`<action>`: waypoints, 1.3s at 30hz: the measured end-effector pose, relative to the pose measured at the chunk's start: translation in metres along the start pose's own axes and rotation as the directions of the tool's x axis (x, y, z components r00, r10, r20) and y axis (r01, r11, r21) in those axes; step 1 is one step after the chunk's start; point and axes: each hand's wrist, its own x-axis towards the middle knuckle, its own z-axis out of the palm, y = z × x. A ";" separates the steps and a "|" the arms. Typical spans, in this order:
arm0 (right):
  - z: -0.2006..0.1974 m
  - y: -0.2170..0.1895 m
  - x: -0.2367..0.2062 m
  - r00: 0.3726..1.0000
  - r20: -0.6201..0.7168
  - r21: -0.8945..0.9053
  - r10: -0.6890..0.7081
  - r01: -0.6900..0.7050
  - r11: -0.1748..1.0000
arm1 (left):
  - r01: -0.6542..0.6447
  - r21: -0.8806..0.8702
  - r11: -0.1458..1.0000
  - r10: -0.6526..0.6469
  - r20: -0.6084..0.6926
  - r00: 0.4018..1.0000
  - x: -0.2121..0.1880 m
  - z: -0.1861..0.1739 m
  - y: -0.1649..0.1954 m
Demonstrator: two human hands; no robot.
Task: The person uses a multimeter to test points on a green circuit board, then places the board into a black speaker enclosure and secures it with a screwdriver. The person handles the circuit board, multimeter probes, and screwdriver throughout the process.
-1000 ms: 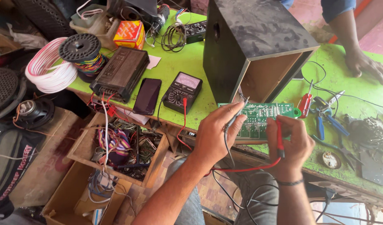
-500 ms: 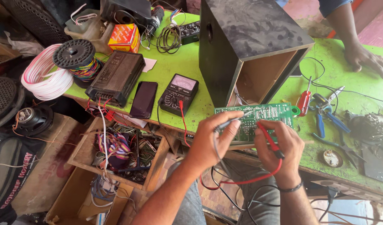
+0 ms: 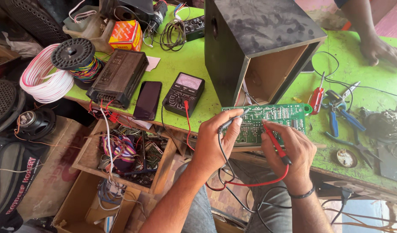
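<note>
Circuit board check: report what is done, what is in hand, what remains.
Done: the analog multimeter lies on the green table with leads plugged in. In hand: the left hand puts the black probe and the right hand the red probe on the green circuit board. Left: the board lies outside the open speaker box.

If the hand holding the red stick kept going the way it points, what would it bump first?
Probably the green circuit board. The right hand aims its red probe up and left, and the tip looks to sit at the board already. Past it stands the big black wooden speaker box, though depth is hard to judge.
</note>
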 end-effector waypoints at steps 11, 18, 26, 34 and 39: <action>0.000 -0.002 -0.001 1.000 0.010 -0.063 -0.021 0.022 0.998 | -0.023 0.035 0.999 0.023 0.008 1.000 -0.002 0.000 0.000; 0.001 -0.002 0.001 0.999 -0.009 -0.080 -0.050 0.049 0.996 | -0.084 0.097 0.992 0.086 -0.014 0.996 0.000 0.003 0.000; 0.003 -0.001 0.002 1.000 -0.004 -0.090 -0.020 0.020 0.996 | -0.155 0.193 0.969 0.160 -0.013 0.987 0.000 0.006 -0.003; 0.003 -0.001 0.001 1.000 -0.010 -0.106 -0.027 0.025 0.994 | -0.128 0.197 0.972 0.136 -0.029 0.990 -0.001 0.009 -0.004; 0.000 -0.003 0.003 0.997 0.005 -0.082 -0.077 0.077 0.994 | -0.148 0.240 0.959 0.159 -0.027 0.987 -0.004 0.009 -0.001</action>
